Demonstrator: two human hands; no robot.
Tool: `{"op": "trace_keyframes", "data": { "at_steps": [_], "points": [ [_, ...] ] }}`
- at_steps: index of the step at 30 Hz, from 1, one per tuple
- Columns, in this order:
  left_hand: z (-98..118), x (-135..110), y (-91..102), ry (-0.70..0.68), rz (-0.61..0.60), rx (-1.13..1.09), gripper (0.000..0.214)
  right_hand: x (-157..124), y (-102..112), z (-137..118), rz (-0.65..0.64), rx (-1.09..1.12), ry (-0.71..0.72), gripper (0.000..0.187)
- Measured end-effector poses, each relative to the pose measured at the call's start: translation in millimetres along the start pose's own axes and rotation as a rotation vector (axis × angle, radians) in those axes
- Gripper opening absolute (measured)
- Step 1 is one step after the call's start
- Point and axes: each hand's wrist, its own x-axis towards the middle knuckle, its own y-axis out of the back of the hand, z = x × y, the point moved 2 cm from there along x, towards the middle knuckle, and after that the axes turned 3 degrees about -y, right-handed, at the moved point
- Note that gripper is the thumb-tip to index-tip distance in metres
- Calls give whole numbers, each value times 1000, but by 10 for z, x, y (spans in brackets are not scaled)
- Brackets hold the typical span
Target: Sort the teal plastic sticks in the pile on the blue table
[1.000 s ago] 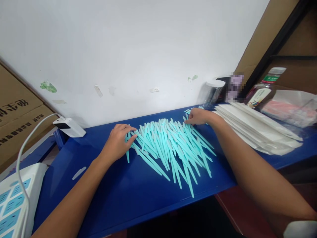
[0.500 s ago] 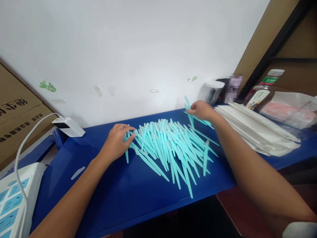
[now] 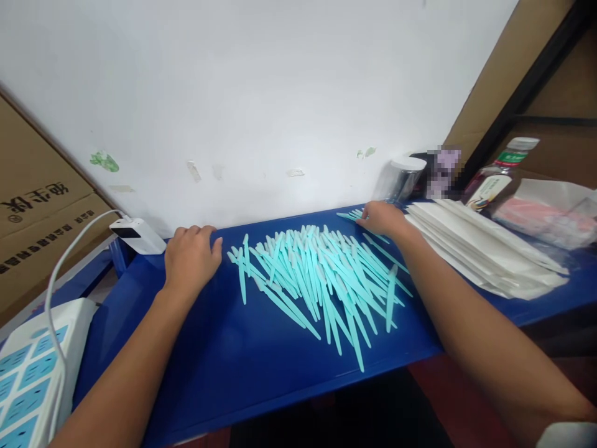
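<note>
A loose pile of turquoise eyebrow razors (image 3: 303, 274) with pale blade ends covers the middle of the blue table (image 3: 224, 373). To the left of the pile, my left hand (image 3: 190, 258) is open, thumb apart from the fingers, with nothing in it. My right hand (image 3: 383, 219) reaches past the pile's back right corner. Its fingers are curled onto a small separate group of razors (image 3: 349, 215) lying near the wall; the hand partly hides them.
White paper sleeves (image 3: 485, 249) are stacked at the right, by a bottle (image 3: 497, 174) and a plastic bag (image 3: 545, 211). A lidded jar (image 3: 405, 177) is against the wall. At the left are a white device (image 3: 140, 235) with a cable and a power strip (image 3: 37, 367).
My left hand has come off the pile's left edge and moved left, opening. The razors my right hand held upright are now lowered onto the small group by the wall.
</note>
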Motion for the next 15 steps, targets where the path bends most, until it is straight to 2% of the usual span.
{"op": "trace_keyframes", "data": {
  "at_steps": [2, 5, 7, 9, 11, 13, 15],
  "points": [
    [118, -21, 88, -25, -80, 37, 36, 1, 0, 12, -13, -9, -12, 30],
    [428, -110, 465, -89, -223, 22, 34, -12, 16, 36, -14, 1, -49, 27],
    [500, -237, 793, -5, -175, -48, 35, -28, 27, 59, -17, 12, -79, 26],
    [355, -455, 1010, 156, -73, 8, 38, -40, 31, 85, -12, 26, -102, 31],
    [57, -755, 1003, 272, -86, 104, 48, -39, 32, 104, 15, 45, -126, 41],
    [-267, -1081, 821, 360, -152, 184, 58, -29, 51, 105, 51, 72, -135, 47],
    [-477, -1357, 595, 380, -186, 188, 66, -35, 118, 87, 83, 109, -133, 42]
  ]
}}
